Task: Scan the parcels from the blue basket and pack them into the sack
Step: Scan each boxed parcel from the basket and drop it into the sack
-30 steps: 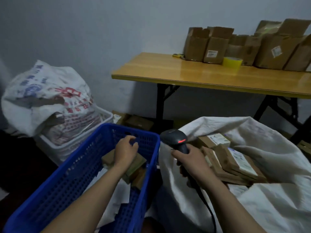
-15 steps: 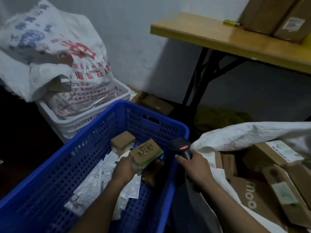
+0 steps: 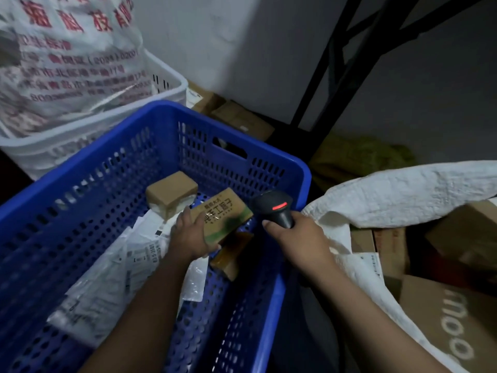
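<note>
Parcel (image 3: 227, 218) first: the brown box with dark printed characters and a green smear on top is in your left hand (image 3: 188, 235). Your fingers and thumb are curled round its left end, and you hold it tilted, lifted off the floor of the basket (image 3: 107, 184), near the right wall.

Your right hand (image 3: 298, 238) is wrapped round the handle of the black scanner (image 3: 274, 208). Its head, with a red strip lit on top, sits just beside the parcel's right end, over the basket's right rim.

Lower in the basket you have a small box (image 3: 172, 192) of plain brown card beyond your left hand, near the far wall. A flat box (image 3: 231, 255) lies under the one you hold, partly hidden by it. White mailers (image 3: 113, 278) with printed labels are spread over the basket floor under your left forearm.

To your right the white sack (image 3: 403, 195) stands just beside the basket, its mouth folded open. You can see cardboard boxes (image 3: 457, 319) inside it, the nearest with pale lettering on its face.

Behind the basket, on the left, a white crate (image 3: 166, 84) carries a printed bag (image 3: 67, 63) with red characters. Black table legs (image 3: 336, 63) cross against the wall at the top, and more cardboard lies on the floor beneath them.
</note>
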